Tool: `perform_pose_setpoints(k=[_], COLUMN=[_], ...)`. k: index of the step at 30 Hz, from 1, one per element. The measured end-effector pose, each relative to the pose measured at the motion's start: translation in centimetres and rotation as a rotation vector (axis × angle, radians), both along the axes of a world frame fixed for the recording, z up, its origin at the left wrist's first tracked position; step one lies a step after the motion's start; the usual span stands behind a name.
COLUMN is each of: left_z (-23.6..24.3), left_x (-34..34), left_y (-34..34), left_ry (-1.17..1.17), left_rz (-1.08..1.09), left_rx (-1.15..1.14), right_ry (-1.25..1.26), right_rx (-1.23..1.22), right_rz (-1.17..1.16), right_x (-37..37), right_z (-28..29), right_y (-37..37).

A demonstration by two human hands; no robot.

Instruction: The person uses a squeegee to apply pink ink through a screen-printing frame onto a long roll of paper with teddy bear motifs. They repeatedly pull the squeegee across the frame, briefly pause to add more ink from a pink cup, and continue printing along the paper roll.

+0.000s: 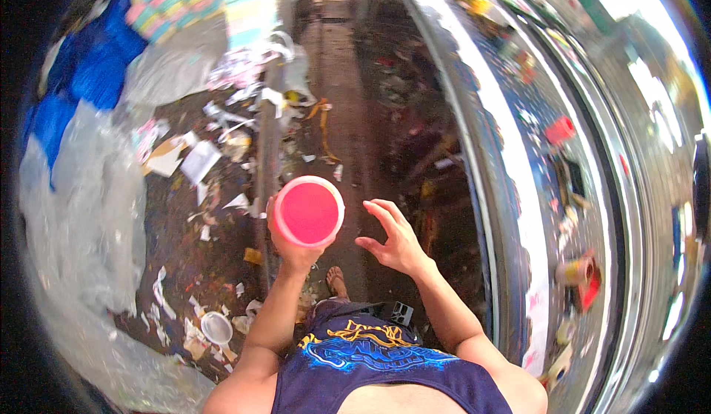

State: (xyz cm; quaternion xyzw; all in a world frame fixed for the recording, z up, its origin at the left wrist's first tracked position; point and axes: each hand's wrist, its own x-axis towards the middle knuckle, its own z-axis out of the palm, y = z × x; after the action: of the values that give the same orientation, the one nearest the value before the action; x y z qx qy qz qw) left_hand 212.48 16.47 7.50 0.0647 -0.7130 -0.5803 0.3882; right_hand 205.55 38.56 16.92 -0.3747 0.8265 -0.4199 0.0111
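Note:
My left hand [292, 247] is wrapped round a round tub [309, 210] with a pale rim, held upright in front of me. Bright pink-red fills the tub's round opening, maybe ink or paint; I cannot tell how deep it goes. Just to the right, my right hand [394, 238] hangs in the air with thumb and fingers apart. Nothing is in it, and a gap separates it from the tub.
A long machine bed or table [474, 118] with a white edge runs along my right, with red containers [561, 129] on it. Paper scraps [200, 162] litter the floor at left, beside clear plastic sheeting [96, 214], a blue bundle [96, 66] and a white lid or tub [217, 328].

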Motion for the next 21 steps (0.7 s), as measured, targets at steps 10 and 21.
perform_pose_setpoints(k=[10,21], left_z=[4.4,4.3], left_x=[8.2,24.5], left_y=[20.1,34.1], left_ry=[0.018,0.047], left_rz=[-0.881,-1.534], left_rx=[-0.045,0.023], right_ry=[-0.093,-0.003], right_rx=[-0.197,-0.292], right_rz=[-0.263,-0.678], right_x=[16.3,42.9], right_z=[2.0,3.2], right_y=[20.0,30.2])
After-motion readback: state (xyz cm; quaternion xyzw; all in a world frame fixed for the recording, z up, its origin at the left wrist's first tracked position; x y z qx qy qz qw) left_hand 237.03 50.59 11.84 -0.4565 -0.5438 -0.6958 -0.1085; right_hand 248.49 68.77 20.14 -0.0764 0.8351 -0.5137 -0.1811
